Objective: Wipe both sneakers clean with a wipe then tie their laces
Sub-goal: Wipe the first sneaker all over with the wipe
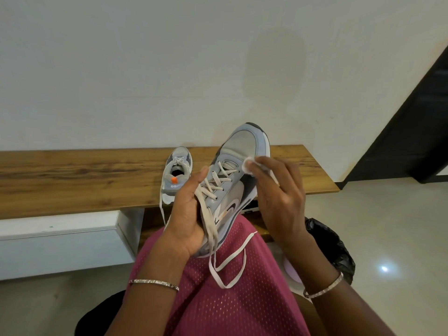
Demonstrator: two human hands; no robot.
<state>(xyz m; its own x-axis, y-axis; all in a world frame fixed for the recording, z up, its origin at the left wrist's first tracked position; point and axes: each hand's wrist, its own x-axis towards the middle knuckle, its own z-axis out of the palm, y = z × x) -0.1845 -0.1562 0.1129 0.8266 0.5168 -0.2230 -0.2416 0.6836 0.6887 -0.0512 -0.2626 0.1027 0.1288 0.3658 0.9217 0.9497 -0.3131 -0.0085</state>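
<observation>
Currently in hand: a grey sneaker (pixel 240 166) with a white sole edge, held above the lap, toe pointing up and away toward the wall, heel low.
Left hand (pixel 189 214): grips the heel end of that sneaker, palm turned toward the camera, thumb lying up along the laced side.
Right hand (pixel 278 197): holds a wipe under its fingertips and presses it to the sneaker's upper, just beside the topmost eyelets on the right side.
Wipe (pixel 247 164): small, white, bunched; touches the grey upper, partly covered by the fingers.
Laces (pixel 228 265): pale, untied; one crosses the left palm, and the loose ends hang down in loops over the lap.
Second sneaker (pixel 175 175): same grey make with an orange tab, standing on its sole on the bench, heel toward the person, just left of the held one; one lace end hangs off the bench's front edge.
Bench (pixel 72 180): long wooden plank set against a white wall (pixel 145 69).
Lap: covered by a pink mesh garment (pixel 230 304).
Wrists: a thin bangle (pixel 154 283) on the left, another on the right.
Floor, right side: a black plastic bag (pixel 334 246) on pale glossy tile.
Below bench, left: a white box-like unit (pixel 60 241).
</observation>
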